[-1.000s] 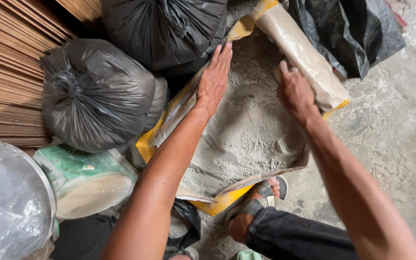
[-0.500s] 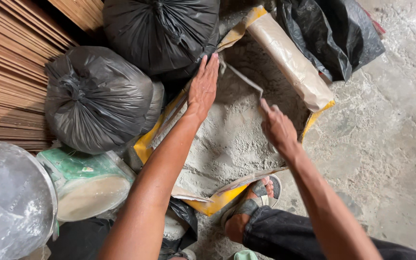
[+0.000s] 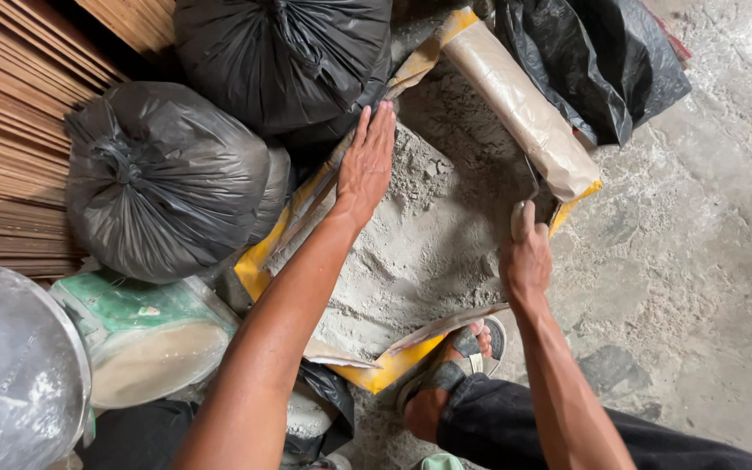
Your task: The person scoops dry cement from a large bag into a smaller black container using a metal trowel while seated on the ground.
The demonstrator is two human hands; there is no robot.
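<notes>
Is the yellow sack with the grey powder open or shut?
Open: the yellow sack is spread wide and grey powder lies exposed, left hand flat on its edge.

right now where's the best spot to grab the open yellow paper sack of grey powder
Probably the rolled-down right rim of the open yellow paper sack: it forms a thick, firm tube to close fingers around, coming from the bare floor side. The left hand presses the opposite flap flat against the black plastic bags, leaving little room there.

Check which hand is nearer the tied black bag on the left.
Left. The left hand rests on the open sack's edge right beside the tied black bag; the right hand is across the grey powder.
</notes>
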